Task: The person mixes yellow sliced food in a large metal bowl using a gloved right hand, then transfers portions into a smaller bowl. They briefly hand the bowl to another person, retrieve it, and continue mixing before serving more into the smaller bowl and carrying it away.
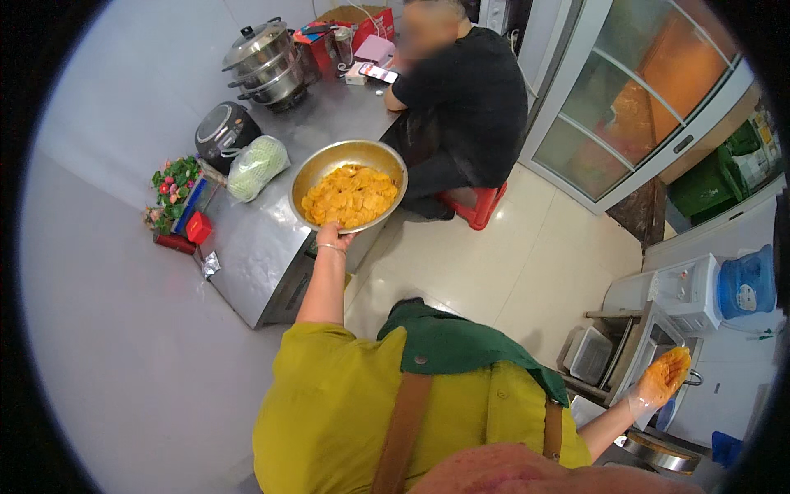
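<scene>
My left hand [334, 236] grips the near rim of a round metal bowl [391, 157]. Thin orange-yellow coated slices [350, 196] lie in the bowl; what food they are I cannot tell. The bowl is held near the edge of the stainless steel counter [247, 247]. Out to the right, my right hand [663, 378] wears a clear plastic glove smeared with orange sauce, its fingers extended and nothing in it, near the sink [656, 336]. A cabbage-like vegetable in a net and clear bag [259, 168] rests on the counter, left of the bowl.
A person in black [472, 105] sits on a red plastic stool [478, 210] at the counter's far end. A steamer pot [265, 65], rice cooker [225, 133] and flowers [174, 185] line the wall. Right are a glazed door [636, 92] and water dispenser [685, 290].
</scene>
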Motion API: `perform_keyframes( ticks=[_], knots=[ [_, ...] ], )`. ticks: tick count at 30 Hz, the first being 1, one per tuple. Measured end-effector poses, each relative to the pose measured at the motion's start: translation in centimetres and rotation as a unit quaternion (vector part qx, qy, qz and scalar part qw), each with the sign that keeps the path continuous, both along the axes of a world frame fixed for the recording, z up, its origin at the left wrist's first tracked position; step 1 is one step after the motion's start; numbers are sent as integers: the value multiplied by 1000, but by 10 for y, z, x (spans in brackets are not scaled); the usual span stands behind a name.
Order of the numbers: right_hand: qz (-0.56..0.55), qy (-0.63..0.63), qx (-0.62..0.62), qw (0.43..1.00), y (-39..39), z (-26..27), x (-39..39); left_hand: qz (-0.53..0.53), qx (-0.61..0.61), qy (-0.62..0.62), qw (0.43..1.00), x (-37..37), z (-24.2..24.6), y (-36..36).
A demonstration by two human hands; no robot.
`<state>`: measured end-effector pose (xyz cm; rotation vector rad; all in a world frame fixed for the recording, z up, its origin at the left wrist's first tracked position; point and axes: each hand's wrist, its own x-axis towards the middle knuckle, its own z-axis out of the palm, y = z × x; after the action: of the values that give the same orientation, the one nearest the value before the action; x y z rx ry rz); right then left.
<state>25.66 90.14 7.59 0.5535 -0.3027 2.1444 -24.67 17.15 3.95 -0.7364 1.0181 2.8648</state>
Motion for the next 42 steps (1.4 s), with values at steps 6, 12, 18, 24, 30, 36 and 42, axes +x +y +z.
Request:
perform_keyframes(
  ticks=[6, 12, 18, 24, 30, 36, 42],
  knots=[
    [-15, -18, -43, 999, -35, 23, -23, -9, -48, 7, 999, -75, 26, -16],
    [-37, -51, -66, 996, -69, 66, -78, -6, -23, -13, 1000, -116, 46, -30],
    [7, -104, -50, 993, -78, 109, -92, -37, -2, 19, 999, -136, 28, -56],
    [43, -98, -16, 994, -94, 138, -105, -124, -25, -17, 992, -163, 6, -89],
    [22, -120, -53, 991, -97, 150, -111, -147, -49, -35, 987, -178, 13, -100],
    [19, -116, -10, 993, -93, 151, -111, -141, -52, -13, 989, -167, 35, -91],
    [1, -117, -20, 993, -96, 145, -118, -42, -21, 7, 999, -94, 17, -39]
  ],
)
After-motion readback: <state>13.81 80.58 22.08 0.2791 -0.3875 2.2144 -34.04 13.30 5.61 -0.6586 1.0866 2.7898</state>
